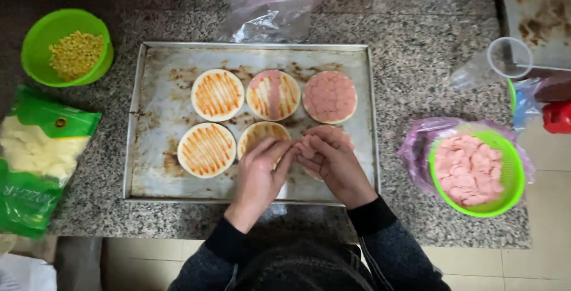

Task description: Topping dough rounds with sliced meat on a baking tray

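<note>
A worn metal baking tray (154, 172) lies on the granite counter with several small round dough bases on it. Three of them (217, 95) (207, 149) (262, 131) carry only orange sauce stripes. One at the back middle (273, 95) has a strip of pink sausage slices, and one at the back right (330, 96) is covered with slices. My left hand (260, 175) and right hand (328, 159) meet over the front right base, fingertips touching, with pink sausage slices (308, 146) held between them. That base is mostly hidden.
A green basket of pink sausage slices (473, 169) in a plastic bag sits to the right. At the left are a green bowl of corn kernels (66, 47) and a bag of shredded cheese (35, 154). A crumpled clear bag (270, 5) lies behind the tray, and a clear cup (508, 58) stands at the right.
</note>
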